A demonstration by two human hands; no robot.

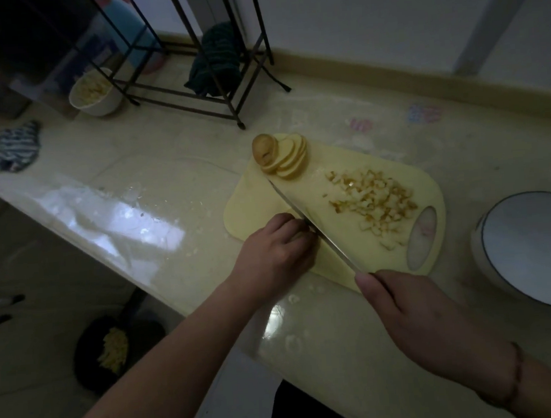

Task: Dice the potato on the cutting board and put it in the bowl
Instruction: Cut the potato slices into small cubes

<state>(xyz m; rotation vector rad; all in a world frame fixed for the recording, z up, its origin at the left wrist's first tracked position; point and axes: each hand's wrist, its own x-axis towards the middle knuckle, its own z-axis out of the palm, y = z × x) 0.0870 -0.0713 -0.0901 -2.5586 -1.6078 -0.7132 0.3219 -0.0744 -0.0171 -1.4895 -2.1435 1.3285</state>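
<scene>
A yellow cutting board (257, 206) lies on the counter. Fanned potato slices (283, 157) sit at its far end, and a heap of diced potato (374, 200) covers its right half. My right hand (418, 316) grips the handle of a long knife (307, 221) whose blade runs diagonally across the board. My left hand (278, 251) sits curled at the board's near left edge against the blade, over potato pieces that I mostly cannot see. An empty white bowl (531, 249) with a dark rim stands to the right of the board.
A black wire rack (192, 67) with a dark green cloth (216, 61) stands at the back. A small white bowl (95, 92) of cut pieces sits far left, near a striped cloth (17, 148). A dark pan (114, 350) with scraps lies on the floor below the counter edge.
</scene>
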